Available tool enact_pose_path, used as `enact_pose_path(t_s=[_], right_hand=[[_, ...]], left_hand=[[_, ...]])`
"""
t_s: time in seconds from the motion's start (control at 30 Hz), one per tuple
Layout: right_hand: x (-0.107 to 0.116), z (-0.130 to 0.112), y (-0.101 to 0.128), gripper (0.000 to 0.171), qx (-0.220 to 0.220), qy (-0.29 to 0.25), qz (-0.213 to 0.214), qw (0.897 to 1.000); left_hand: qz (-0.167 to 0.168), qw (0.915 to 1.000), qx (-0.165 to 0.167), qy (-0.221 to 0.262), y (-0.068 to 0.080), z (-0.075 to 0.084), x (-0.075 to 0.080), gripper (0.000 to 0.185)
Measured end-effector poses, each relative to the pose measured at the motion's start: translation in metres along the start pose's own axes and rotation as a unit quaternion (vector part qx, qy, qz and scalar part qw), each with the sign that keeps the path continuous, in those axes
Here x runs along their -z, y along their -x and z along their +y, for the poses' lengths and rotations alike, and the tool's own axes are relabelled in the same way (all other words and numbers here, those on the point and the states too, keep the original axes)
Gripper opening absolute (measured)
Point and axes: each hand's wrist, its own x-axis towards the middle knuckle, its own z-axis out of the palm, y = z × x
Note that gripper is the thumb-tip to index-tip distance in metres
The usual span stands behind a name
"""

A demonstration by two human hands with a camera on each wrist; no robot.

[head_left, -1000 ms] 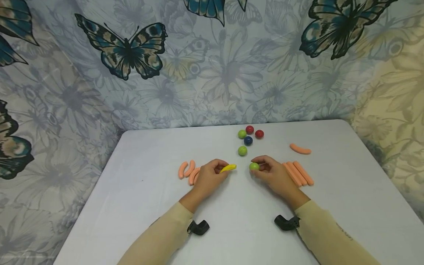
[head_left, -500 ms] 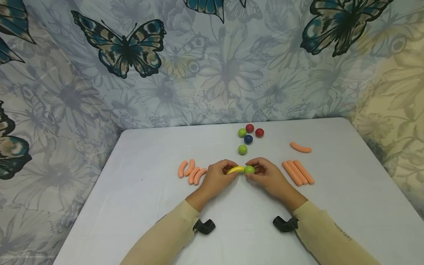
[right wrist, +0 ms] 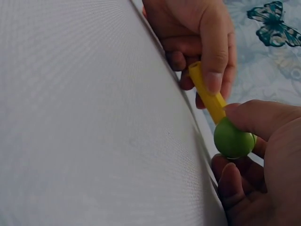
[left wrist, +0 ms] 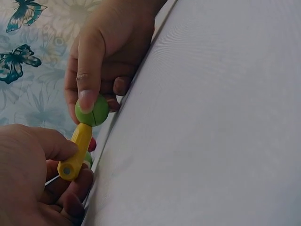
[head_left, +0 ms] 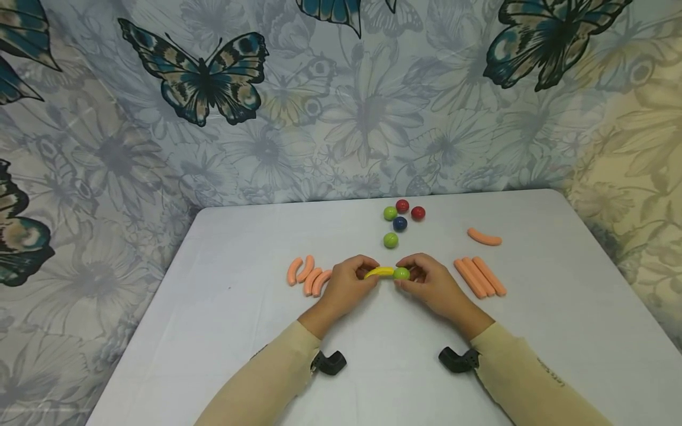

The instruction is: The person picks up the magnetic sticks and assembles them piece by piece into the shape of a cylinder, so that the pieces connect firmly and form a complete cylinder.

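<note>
My left hand pinches a short yellow curved rod just above the white table. Fingers of my right hand hold a green ball. The ball's side touches the rod's right end, so the two pieces meet between my hands at the table's middle. In the wrist views the rod's tip sits against the ball; I cannot tell if it goes inside.
Several balls lie behind my hands: a green one, a blue one, another green and two red. Orange rods lie left and right, one alone farther back. Butterfly cloth hangs behind.
A second ago my hands were apart, rod on the left and ball on the right. They have come together, and the ball now touches the rod's end.
</note>
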Motion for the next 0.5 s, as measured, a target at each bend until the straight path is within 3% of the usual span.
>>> enact_pose_path(t_s=[0.27,0.5], right_hand=[[0.001,0.001,-0.002,0.029,0.003,0.054,0.014,0.998],[0.005,0.003,-0.003,0.027,0.004,0.092,0.012,0.996]], left_hand=[[0.014,0.9998,0.004,0.014,-0.001,-0.005,0.001,0.019],[0.053,0.9941,0.019,0.093,-0.003,-0.003,0.016,0.05]])
